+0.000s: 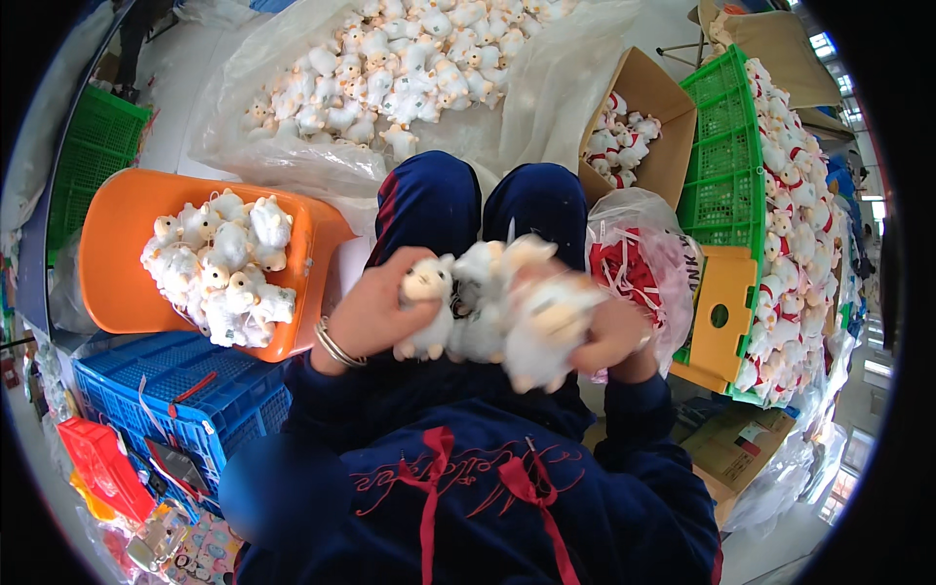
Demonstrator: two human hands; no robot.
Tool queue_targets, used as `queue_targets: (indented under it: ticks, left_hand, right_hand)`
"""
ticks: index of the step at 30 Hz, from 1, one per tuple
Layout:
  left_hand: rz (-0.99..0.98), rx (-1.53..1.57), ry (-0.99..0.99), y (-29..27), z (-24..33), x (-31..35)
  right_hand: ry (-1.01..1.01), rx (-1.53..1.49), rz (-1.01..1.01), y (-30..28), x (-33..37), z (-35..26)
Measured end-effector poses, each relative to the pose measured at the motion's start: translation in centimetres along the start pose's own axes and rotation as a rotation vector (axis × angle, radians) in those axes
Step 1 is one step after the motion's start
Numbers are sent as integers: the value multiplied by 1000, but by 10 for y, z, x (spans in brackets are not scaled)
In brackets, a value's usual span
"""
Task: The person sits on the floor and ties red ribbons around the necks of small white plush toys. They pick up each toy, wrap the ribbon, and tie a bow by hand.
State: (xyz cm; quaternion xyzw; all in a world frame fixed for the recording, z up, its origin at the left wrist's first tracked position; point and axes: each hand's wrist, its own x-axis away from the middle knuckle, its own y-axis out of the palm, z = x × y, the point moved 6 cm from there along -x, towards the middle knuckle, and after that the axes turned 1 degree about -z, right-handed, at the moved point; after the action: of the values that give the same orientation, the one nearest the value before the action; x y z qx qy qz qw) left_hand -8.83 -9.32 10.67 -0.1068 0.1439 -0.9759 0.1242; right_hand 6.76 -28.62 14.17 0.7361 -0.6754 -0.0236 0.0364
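Over my lap, my left hand point(378, 310) is closed round a small white plush animal point(427, 327) with a cream face, held upright. My right hand point(616, 336) grips another white plush toy point(546, 336), which is smeared by motion. Between the two hands, more white plush toys point(476, 317) rest against my lap, partly hidden by the held ones. To the right of my knee is a clear plastic bag of red ribbons point(624, 268).
An orange chair point(122, 234) at left bears a pile of plush toys. More lie on plastic sheeting point(244, 117) ahead. A cardboard box point(663, 107) and a green crate point(721, 146) at right hold toys with red neck ribbons. Blue crates point(195, 385) stand at lower left.
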Motion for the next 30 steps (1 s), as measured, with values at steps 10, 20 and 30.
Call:
queue_targets:
  ticks: [10,20,30]
  left_hand:
    - [331,470,94,-18,19,-60]
    - [151,65,114,32,27,-94]
    - [-118,-210,359,50,20,-98]
  right_hand:
    - [-225,830,266,90,-30,6]
    - [271,481,1352,-105,134,38]
    - [753,612,1221,-184,215,197]
